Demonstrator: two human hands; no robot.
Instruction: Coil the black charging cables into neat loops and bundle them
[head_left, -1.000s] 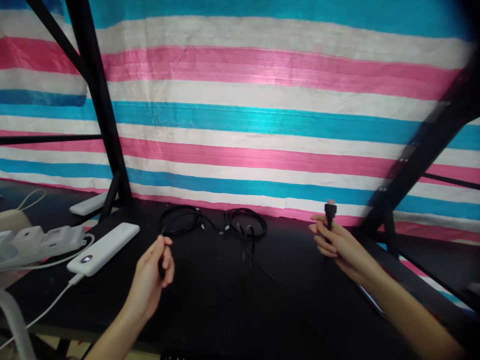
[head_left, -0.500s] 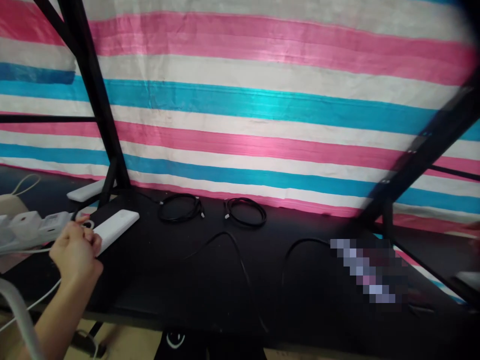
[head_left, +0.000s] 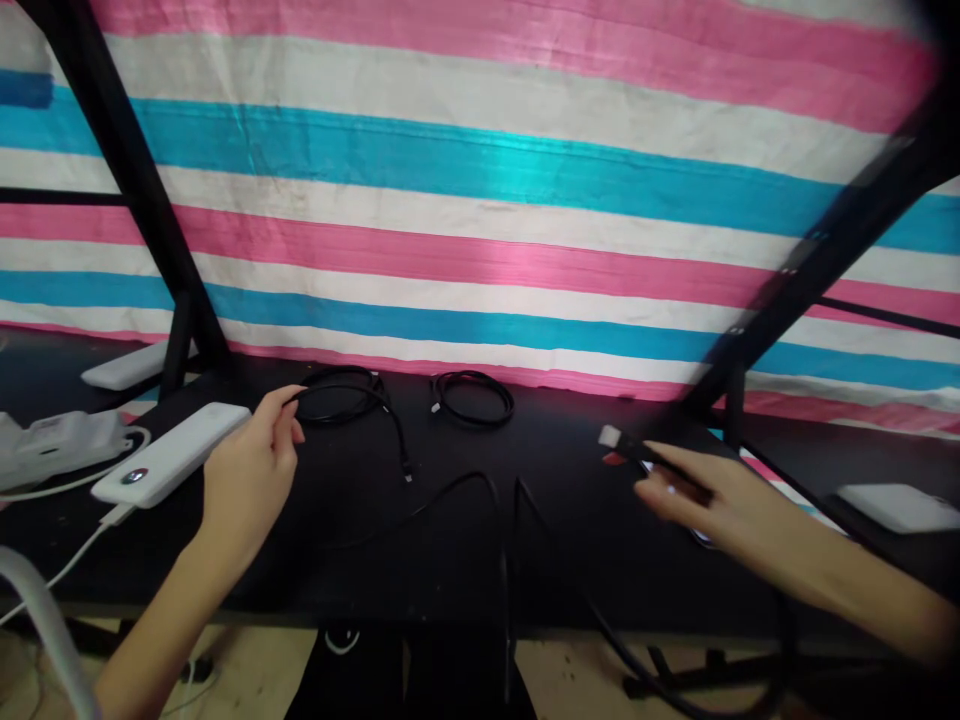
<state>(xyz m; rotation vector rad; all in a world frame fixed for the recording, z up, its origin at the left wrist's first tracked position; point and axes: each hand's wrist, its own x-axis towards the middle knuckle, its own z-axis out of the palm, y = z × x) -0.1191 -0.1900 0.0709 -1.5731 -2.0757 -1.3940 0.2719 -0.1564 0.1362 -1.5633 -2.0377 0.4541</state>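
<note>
My left hand (head_left: 251, 465) has its fingertips pinched on a thin black cable (head_left: 384, 400), which arcs to a small plug lying on the black table. Right beside that hand lies a white power bank (head_left: 180, 455) with a white cable (head_left: 82, 550) plugged into its near end. On the right, my right hand (head_left: 686, 490) is closed around the end of another black cable (head_left: 622, 650); its metal USB plug (head_left: 610, 437) points left, and the cable loops down past the table's front edge. A phone (head_left: 703, 538) lies beneath this hand, mostly covered.
Two coiled black cables, a left coil (head_left: 319, 415) and a right coil (head_left: 480, 420), lie at the back of the table (head_left: 420, 570). White plugs on a power strip (head_left: 71, 445) stand at far left. Black frame posts (head_left: 127, 190) rise on both sides before a striped sheet (head_left: 480, 210).
My left hand has moved right from beside the white plugs and now holds a black cable. My right hand has come into view, gripping the USB cable end. The view has shifted slightly.
</note>
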